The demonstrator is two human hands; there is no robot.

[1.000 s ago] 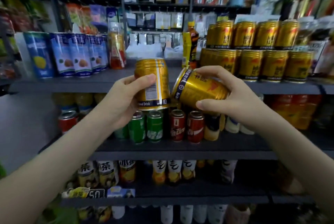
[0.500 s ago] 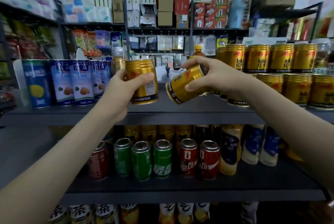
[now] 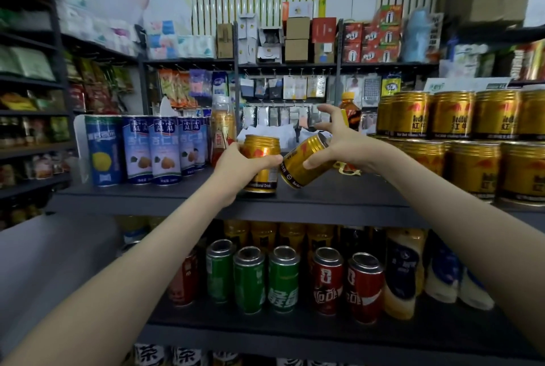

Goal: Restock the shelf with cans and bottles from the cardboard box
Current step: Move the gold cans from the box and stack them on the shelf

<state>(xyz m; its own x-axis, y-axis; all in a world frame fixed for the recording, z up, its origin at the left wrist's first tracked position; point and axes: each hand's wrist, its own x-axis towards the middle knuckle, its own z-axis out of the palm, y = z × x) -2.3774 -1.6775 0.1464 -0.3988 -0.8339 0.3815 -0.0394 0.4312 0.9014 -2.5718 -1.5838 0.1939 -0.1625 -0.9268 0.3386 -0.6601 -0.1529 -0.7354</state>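
both cans have come down since a moment ago, when they were held up in the air. the left hand (image 3: 236, 168) grips the upright gold can (image 3: 261, 163), its base now looking set on the front of the shelf board (image 3: 339, 193). the right hand (image 3: 345, 141) holds the tilted gold can (image 3: 300, 163) between thumb and palm, fingers lifted off and spread (the hold looks loose to me), just beside the first. so placing is nearly done. the grey board has bare room between the blue and white cans (image 3: 163, 150) on the left and the stacked gold cans (image 3: 454, 117) on the right. i see no cardboard box from here.
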